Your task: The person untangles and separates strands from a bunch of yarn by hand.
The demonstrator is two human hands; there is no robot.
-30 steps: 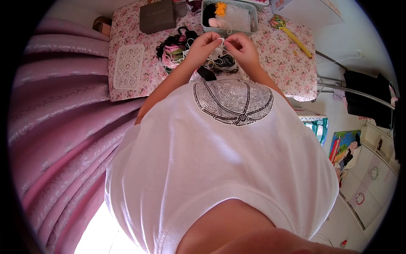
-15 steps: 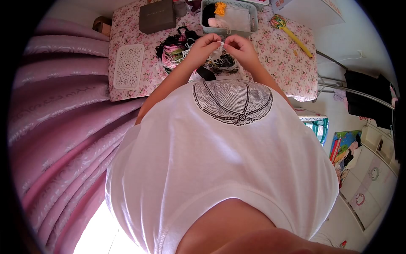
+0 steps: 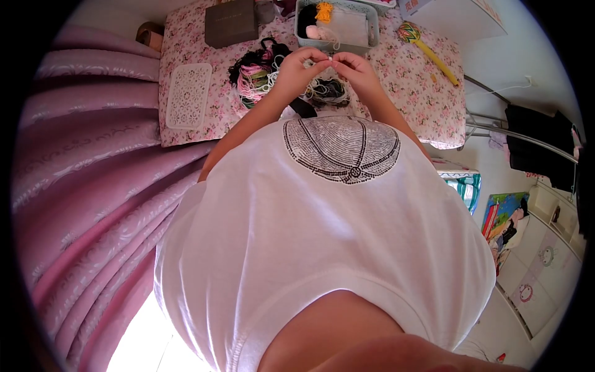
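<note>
In the head view my left hand [image 3: 299,67] and my right hand [image 3: 356,69] meet above the far half of the table, thumbs and fingertips pinched together. Between them is a small bit of white yarn [image 3: 330,59], mostly hidden by the fingers. Below and to the left lies a tangled heap of yarn [image 3: 253,80] in black, pink, green and white. White strands [image 3: 319,85] loop under my hands, and a darker grey-black bundle of yarn [image 3: 331,94] rests beneath my right wrist.
A flowered cloth covers the table [image 3: 396,102]. Behind my hands stands a grey-blue basket [image 3: 365,46] with yarn balls. A dark grey box [image 3: 230,25] is at the back left, a white lattice tray [image 3: 188,96] at the left, a yellow-handled stick [image 3: 434,59] at the right. Pink curtains [image 3: 93,149] hang left.
My fingertips have drawn closer together, and less white yarn shows between them. My hands have shifted slightly; the things on the table lie as before.
</note>
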